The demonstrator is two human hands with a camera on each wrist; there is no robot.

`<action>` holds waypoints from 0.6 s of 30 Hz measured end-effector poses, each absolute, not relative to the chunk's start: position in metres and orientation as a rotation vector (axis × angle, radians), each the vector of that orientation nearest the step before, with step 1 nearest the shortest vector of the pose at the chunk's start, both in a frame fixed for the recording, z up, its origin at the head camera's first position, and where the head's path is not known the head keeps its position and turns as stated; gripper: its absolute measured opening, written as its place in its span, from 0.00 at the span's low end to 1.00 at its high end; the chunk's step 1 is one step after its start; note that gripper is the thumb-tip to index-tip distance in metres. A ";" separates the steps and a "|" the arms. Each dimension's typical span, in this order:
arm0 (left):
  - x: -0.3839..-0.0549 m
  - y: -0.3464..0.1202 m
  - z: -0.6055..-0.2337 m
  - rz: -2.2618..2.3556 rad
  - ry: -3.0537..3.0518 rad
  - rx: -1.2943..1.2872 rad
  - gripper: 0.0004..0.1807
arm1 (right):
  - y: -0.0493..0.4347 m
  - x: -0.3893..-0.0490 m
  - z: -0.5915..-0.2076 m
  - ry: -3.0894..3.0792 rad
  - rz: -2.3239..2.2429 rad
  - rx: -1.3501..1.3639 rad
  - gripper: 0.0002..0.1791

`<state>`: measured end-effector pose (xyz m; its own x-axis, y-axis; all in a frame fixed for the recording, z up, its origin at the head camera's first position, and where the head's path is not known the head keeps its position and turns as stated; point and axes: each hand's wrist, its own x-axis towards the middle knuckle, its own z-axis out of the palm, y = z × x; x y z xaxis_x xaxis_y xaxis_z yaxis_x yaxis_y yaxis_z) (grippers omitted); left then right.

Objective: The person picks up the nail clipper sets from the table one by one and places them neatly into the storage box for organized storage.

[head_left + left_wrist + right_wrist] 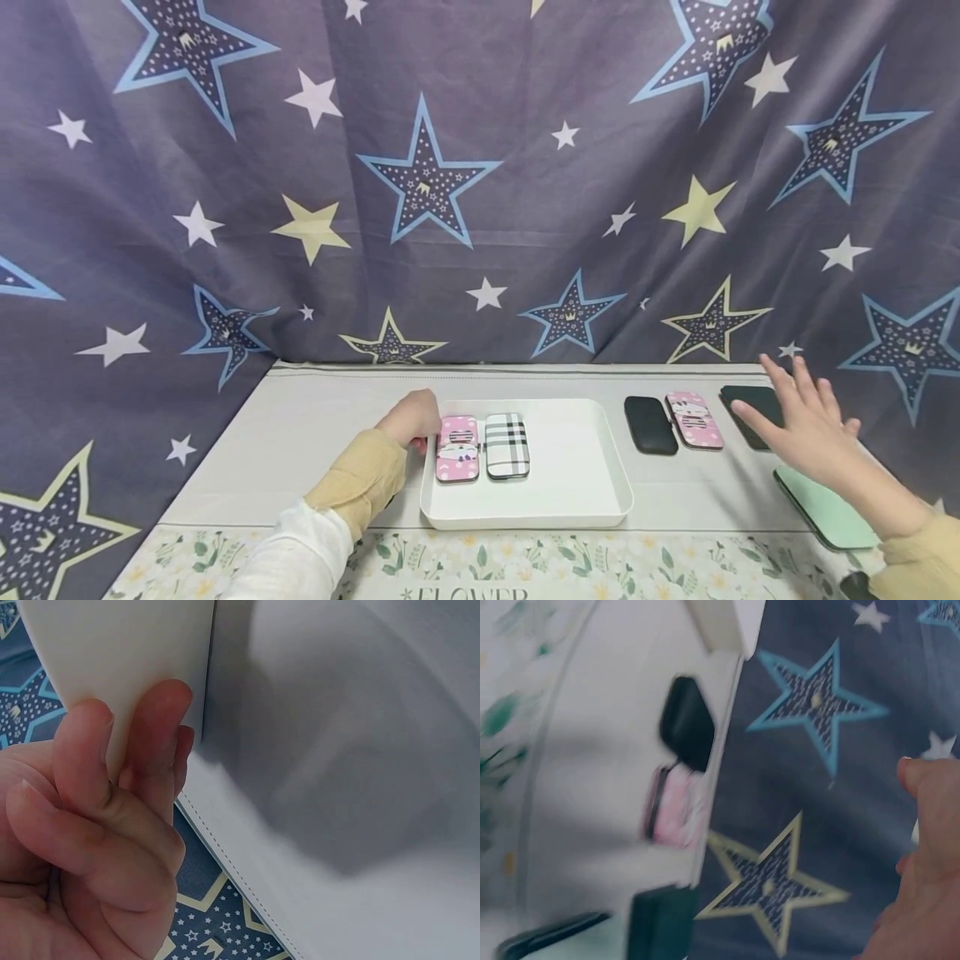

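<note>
My left hand (414,419) is at the left wall of a white tray (573,500), its bent fingers gripping the edge. In the left wrist view the fingertips (166,701) lie against the tray's outer wall. Inside the tray, a pink cartoon case (457,450) and a plaid case (507,446) lie side by side toward the left. My right hand (813,425) is raised over the table's right side with fingers spread, holding nothing. It partly covers a dark green case (753,408); a mint-green flat case (825,512) lies below its wrist.
Between the tray and my right hand lie a black case (651,425) and another pink case (695,421). A star-print curtain (480,167) stands behind the table (330,450). A flower-print strip (652,567) runs along the front.
</note>
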<state>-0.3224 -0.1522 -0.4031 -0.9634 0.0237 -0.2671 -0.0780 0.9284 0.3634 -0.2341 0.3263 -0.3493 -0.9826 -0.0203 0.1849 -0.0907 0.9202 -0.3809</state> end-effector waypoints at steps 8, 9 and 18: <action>-0.321 -0.152 -0.403 0.552 2.830 -0.039 0.10 | 0.366 -0.219 -0.390 -2.962 0.581 -0.096 0.48; -0.320 -0.152 -0.403 0.554 2.830 -0.040 0.10 | 0.369 -0.218 -0.395 -2.964 0.593 -0.115 0.48; -0.319 -0.149 -0.401 0.540 2.831 -0.034 0.10 | 0.392 -0.214 -0.427 -3.134 0.677 -0.282 0.53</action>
<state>-0.3193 -0.1493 -0.4010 -0.9663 0.0255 -0.2562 -0.0707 0.9306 0.3591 -0.2135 0.3917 -0.4269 -0.9817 0.1543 -0.1113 0.1865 0.8963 -0.4022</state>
